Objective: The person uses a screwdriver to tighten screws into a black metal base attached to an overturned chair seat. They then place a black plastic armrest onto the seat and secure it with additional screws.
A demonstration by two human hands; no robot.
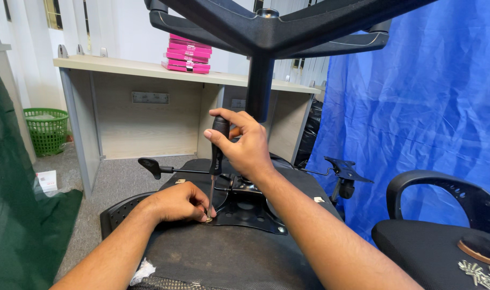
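Standing far left against the wall, a green basket (46,129) holds pale contents. Left hand (178,203) pinches a screw (208,219) at the metal plate (244,210) edge. Right hand (244,146) fully grips the upright screwdriver (217,157), tip on that screw, chair base (266,27) overhead. Blue sheet (416,107) closes the right.

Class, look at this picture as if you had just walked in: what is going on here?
A person is working on an upturned office chair. The right hand grips a black-handled screwdriver upright, tip down at the edge of the black metal plate on the underside of the seat. The left hand pinches at the tip, steadying the fastener there. The chair's column and star base rise above. Another chair stands at the right with loose screws on its seat.
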